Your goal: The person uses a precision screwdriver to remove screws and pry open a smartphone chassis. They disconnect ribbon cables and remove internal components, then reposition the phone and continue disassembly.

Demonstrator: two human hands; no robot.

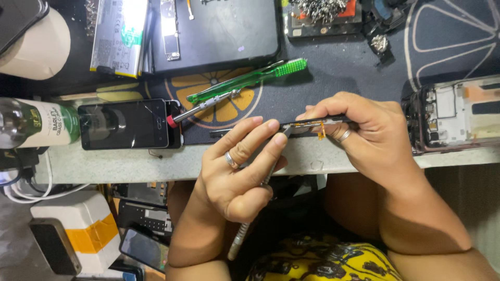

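My right hand (pixel 364 132) grips a thin dark phone part (pixel 312 123), held edge-on above the table's front edge, with a small orange flex strip hanging from it. My left hand (pixel 242 166) holds a slim metal tool (pixel 260 190) like a pen. Its tip meets the left end of the phone part and its handle slants down toward my lap. There is a ring on each hand.
A black phone (pixel 125 124) lies screen-up at left beside a red-capped screwdriver (pixel 200 108) and a green toothbrush (pixel 245 79). An opened phone frame (pixel 453 114) lies at right. A bottle (pixel 31 124), a battery (pixel 119 34) and a black case (pixel 219 31) lie behind.
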